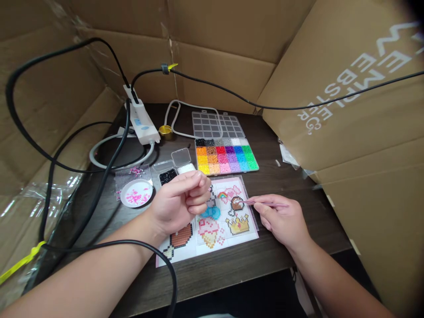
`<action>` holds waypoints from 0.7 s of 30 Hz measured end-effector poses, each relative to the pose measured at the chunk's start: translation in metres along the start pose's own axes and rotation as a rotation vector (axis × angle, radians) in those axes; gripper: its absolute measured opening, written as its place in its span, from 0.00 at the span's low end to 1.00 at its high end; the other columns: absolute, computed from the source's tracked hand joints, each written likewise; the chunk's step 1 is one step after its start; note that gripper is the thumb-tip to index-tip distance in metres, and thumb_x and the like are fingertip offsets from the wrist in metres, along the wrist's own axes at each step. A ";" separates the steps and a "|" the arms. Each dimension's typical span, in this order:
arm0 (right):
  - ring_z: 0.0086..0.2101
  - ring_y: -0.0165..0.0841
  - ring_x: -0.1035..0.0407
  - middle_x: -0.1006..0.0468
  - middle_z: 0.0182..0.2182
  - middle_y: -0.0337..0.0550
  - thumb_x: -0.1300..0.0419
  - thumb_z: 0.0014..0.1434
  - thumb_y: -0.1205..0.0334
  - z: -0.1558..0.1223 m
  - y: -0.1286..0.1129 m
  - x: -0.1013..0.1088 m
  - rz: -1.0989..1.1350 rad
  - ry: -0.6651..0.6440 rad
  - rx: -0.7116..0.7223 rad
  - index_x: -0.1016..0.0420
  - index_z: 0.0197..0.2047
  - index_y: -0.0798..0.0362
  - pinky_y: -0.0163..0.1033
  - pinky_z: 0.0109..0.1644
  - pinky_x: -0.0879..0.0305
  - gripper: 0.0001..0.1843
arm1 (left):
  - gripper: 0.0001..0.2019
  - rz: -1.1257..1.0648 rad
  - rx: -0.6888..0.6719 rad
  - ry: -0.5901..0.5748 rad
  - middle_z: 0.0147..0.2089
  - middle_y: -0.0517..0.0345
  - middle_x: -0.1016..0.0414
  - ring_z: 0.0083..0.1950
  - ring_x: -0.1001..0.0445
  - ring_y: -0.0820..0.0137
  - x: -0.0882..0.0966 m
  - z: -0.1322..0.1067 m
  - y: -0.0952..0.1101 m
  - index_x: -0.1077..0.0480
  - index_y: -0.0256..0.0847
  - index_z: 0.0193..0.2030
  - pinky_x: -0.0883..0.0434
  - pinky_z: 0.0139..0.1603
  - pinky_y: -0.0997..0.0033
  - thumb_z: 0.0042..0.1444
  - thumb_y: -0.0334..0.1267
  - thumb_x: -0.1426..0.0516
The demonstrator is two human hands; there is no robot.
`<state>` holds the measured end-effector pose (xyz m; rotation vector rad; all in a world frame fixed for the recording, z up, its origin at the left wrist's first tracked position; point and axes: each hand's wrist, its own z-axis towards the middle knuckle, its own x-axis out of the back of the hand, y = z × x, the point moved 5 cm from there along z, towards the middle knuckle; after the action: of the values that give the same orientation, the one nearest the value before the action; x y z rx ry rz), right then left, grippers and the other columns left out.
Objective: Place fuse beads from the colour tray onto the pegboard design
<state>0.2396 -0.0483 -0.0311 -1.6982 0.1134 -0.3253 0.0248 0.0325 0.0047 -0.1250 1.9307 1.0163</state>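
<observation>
A dark wooden table (274,181) sits walled in by cardboard (215,57), with black cables (99,176) trailing over its left side. A bead box (227,158) lies at the far middle and a white dish (136,193) to the left. The left hand (180,201) hovers over the pattern board (228,218) at the near middle, fingers curled together; whether it holds anything I cannot tell. The right hand (283,221) pinches tweezers (265,204), their tip on the board's brown shape.

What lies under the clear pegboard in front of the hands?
A printed pattern sheet: rainbow, crown and ice-cream cone designs show through the pegboard. The left hand covers its upper-left part.
</observation>
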 end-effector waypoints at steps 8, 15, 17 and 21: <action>0.13 0.23 0.44 0.24 0.17 0.42 0.32 0.52 0.58 0.001 -0.001 0.000 -0.009 0.006 -0.015 0.15 0.35 0.56 0.31 0.15 0.49 0.10 | 0.12 0.007 -0.001 0.007 0.23 0.66 0.52 0.22 0.56 0.79 0.001 0.000 0.000 0.34 0.36 0.24 0.57 0.20 0.77 0.52 0.36 0.36; 0.13 0.23 0.43 0.22 0.19 0.44 0.31 0.52 0.57 0.000 0.002 0.000 0.016 0.001 -0.025 0.15 0.36 0.55 0.31 0.15 0.49 0.10 | 0.12 0.012 -0.004 0.005 0.23 0.66 0.52 0.21 0.56 0.80 0.000 0.000 0.000 0.35 0.36 0.24 0.55 0.20 0.79 0.52 0.36 0.37; 0.13 0.23 0.43 0.20 0.21 0.45 0.31 0.52 0.57 0.000 0.003 0.000 0.020 0.003 -0.028 0.15 0.36 0.55 0.31 0.15 0.49 0.11 | 0.12 0.011 -0.004 0.003 0.23 0.66 0.52 0.21 0.56 0.80 0.000 -0.001 0.000 0.35 0.36 0.24 0.54 0.19 0.80 0.53 0.36 0.37; 0.13 0.23 0.43 0.19 0.22 0.47 0.31 0.52 0.57 0.000 0.002 0.001 0.021 0.003 -0.021 0.15 0.36 0.55 0.32 0.15 0.48 0.11 | 0.12 0.004 -0.004 0.011 0.23 0.66 0.51 0.21 0.55 0.81 0.000 -0.001 0.001 0.34 0.36 0.24 0.54 0.19 0.80 0.52 0.36 0.36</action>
<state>0.2405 -0.0486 -0.0333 -1.7161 0.1371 -0.3123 0.0240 0.0321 0.0057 -0.1289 1.9396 1.0241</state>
